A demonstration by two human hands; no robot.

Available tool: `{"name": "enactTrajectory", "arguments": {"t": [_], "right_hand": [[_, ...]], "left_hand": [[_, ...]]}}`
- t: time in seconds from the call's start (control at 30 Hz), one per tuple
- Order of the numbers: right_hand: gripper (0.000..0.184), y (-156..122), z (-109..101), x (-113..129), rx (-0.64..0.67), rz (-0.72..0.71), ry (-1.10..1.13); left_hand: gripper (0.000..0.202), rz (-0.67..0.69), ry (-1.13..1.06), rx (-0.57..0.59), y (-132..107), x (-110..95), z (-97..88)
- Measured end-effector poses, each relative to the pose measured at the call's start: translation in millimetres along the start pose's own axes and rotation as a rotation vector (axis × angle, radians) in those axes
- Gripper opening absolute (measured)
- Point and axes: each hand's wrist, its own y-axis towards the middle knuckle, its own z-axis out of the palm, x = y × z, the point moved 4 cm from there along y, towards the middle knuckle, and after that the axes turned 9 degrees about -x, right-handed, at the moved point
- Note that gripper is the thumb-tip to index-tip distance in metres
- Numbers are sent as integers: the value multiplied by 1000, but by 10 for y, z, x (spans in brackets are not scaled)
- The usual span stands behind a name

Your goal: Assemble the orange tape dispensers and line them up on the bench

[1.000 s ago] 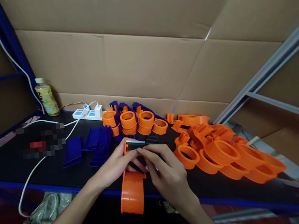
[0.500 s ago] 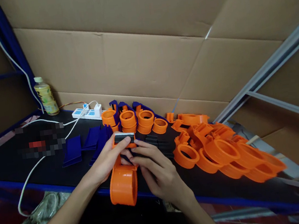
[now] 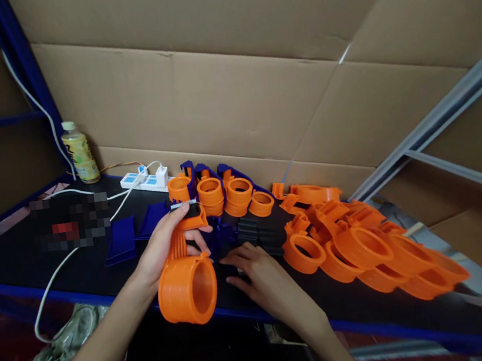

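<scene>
My left hand (image 3: 160, 251) grips an orange tape dispenser (image 3: 187, 280) by its neck, with its round drum toward me and a black toothed blade piece (image 3: 185, 209) at its far end. My right hand (image 3: 259, 272) rests on the black tabletop (image 3: 79, 270) with fingers spread, holding nothing, just short of a stack of small black parts (image 3: 256, 231). Blue flat plastic pieces (image 3: 122, 240) lie to the left of the held dispenser.
A heap of orange dispenser bodies (image 3: 360, 244) fills the right side. Orange rings with blue parts (image 3: 218, 190) stand at the back. A white power strip (image 3: 146, 181) with cables and a drink bottle (image 3: 79, 152) sit far left. Cardboard walls (image 3: 229, 87) enclose the bench.
My right hand let go of the dispenser and dropped to the tabletop. My left hand swung the dispenser left and turned its drum toward me.
</scene>
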Motion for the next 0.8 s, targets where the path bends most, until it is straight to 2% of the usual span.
{"name": "enactTrajectory", "arguments": {"t": [0.2,0.3,0.4,0.53,0.67,0.8], "right_hand": [[45,56,-122,-89,15,23,23],[50,101,-134,-115,64,15,5],[46,152,-95,-109,103,-15,17],[32,207,-55,-112,87,-17,51],[26,230,-74,-143,19,-9,120],[18,220,-196,-205,-187,67,289]], "left_hand": [[52,-17,25,-1,-13,14,18],[52,-19,29,-10,-21,14,28],[52,-28,38,-15,-22,14,46],[51,-35,55,-17,-27,9,69],[48,-12,63,0,-39,-2,81],[45,-4,45,-3,-48,-2,93]]}}
